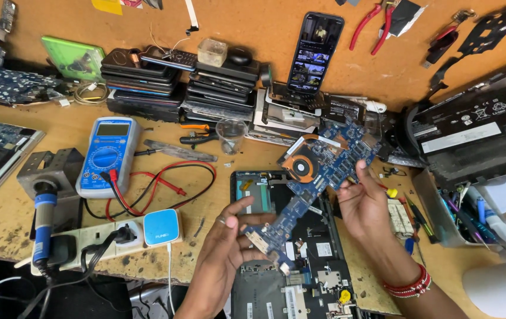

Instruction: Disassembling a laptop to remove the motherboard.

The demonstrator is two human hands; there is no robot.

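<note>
- Bench (217,23): worn orange-brown top, cluttered edge to edge.
- Open laptop chassis (300,277), black, lies flat at the near edge under both hands; small white rectangular stickers on its inner parts.
- Black battery pack (471,121) far right, tilted, with a long white rectangular label and white printed symbols.
- Stack of dark phones and tablets (147,80) at the back left; green flat case (73,57) leaning beside it.
- Blue multimeter (106,155) left of centre, red and black leads looped beside it.
- Phone (315,52) propped upright at the back, screen lit.
- White power strip (87,239) at the near left edge, blue-and-white square charger (161,227) plugged into it.
- Blue motherboard (318,177), long and narrow, copper fan at its upper end: held off the bench, slanting, above the chassis.
- Left hand (226,242): partly closed, thumb and fingers pinching the board's lower end.
- Right hand (365,207): loosely curled, fingertips gripping the board's upper edge; red bead bracelet (409,285) on the wrist.
</note>
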